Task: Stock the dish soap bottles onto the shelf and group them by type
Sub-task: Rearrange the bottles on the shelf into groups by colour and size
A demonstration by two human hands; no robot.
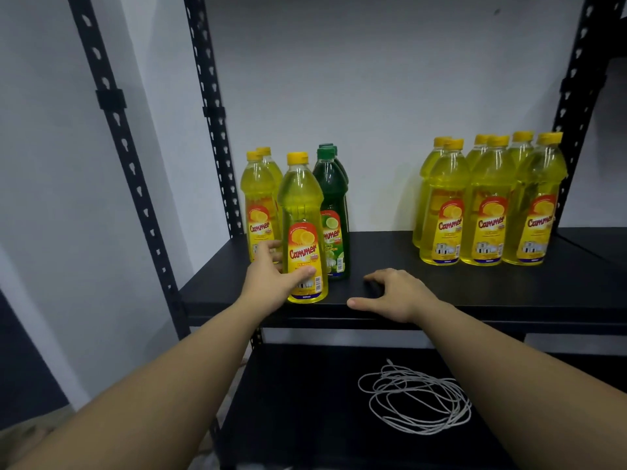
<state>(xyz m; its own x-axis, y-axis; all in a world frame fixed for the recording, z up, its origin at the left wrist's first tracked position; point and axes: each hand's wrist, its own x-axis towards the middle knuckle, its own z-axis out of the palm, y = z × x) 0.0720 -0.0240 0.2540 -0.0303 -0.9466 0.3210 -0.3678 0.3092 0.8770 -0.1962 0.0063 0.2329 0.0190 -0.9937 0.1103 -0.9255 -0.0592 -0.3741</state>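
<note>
One lemon bottle (303, 232) at shelf (475, 300) front edge, left hand (271, 279) fingers clamped; right hand (390, 295) fingers spread.

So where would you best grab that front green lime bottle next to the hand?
Probably round the narrower upper body of the green lime bottle, below the cap, coming from its right. It stands upright, and the lemon bottle that the left hand holds crowds its lower left, while the shelf to its right is bare.

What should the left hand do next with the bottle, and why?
Probably slide the yellow bottle, which the left hand grips at the shelf edge, back beside the two yellow bottles, clear of the green bottles.
</note>
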